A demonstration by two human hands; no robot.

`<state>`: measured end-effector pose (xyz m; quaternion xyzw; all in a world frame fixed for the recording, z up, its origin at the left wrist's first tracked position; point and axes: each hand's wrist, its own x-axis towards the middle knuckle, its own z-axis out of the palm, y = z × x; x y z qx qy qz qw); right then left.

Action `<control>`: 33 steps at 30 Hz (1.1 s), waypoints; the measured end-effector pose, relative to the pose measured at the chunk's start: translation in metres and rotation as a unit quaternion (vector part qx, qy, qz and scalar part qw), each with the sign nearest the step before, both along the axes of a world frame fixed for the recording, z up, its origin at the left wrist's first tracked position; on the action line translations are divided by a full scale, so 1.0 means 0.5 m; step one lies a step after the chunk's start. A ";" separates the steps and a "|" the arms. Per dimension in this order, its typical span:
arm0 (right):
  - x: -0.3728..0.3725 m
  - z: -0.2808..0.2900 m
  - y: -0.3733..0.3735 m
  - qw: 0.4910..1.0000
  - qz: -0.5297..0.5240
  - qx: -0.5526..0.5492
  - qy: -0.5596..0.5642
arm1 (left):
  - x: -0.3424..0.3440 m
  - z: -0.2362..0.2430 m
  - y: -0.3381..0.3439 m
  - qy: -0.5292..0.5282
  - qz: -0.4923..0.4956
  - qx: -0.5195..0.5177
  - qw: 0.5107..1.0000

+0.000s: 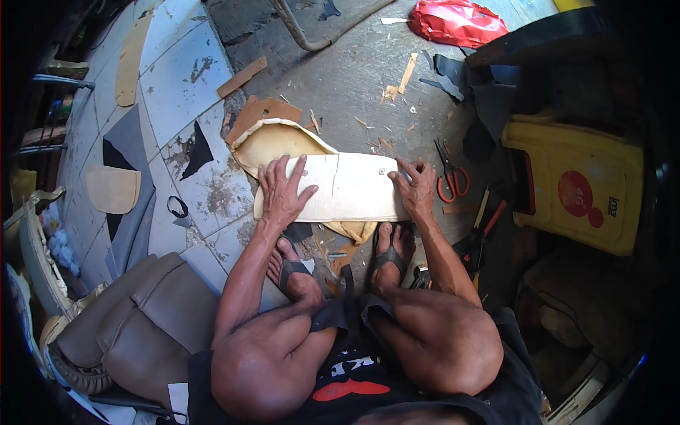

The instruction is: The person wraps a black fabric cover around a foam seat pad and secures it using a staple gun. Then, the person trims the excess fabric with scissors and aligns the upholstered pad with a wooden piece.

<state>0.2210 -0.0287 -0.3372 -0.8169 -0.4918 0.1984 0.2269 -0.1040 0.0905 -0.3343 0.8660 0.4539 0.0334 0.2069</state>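
Observation:
A pale, flat board [354,195] with a crack or seam across it and a small metal fitting near each end lies in front of my feet. My left hand [283,191] rests flat on its left part, fingers spread. At the right end, my right hand [416,185] has its thumb on the board and its fingers bent at the edge, gripping it. Under the board, a cream padded piece [273,145] with a raised rim shows beyond the far edge, and a yellowish part sticks out on the near side.
Scissors with orange handles [453,180] and other hand tools [489,219] lie to the right. Beyond them is a yellow plastic stool or box [581,188]. Brown cushions [156,319] sit at the left. Scraps, a red bundle [457,21] and a metal tube frame [304,39] lie farther off.

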 end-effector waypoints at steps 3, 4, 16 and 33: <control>-0.001 -0.008 0.001 1.000 0.006 -0.001 -0.005 | 0.002 -0.006 -0.002 -0.010 0.011 -0.004 1.000; -0.006 -0.007 -0.002 1.000 0.010 -0.004 -0.007 | 0.001 -0.004 -0.001 -0.010 0.014 -0.004 1.000; -0.022 0.020 0.012 1.000 0.009 -0.010 -0.003 | 0.016 0.026 0.004 0.018 0.040 -0.048 0.998; -0.039 0.227 0.012 0.979 0.157 0.064 0.112 | 0.205 0.209 -0.026 -0.147 -0.078 -0.097 0.981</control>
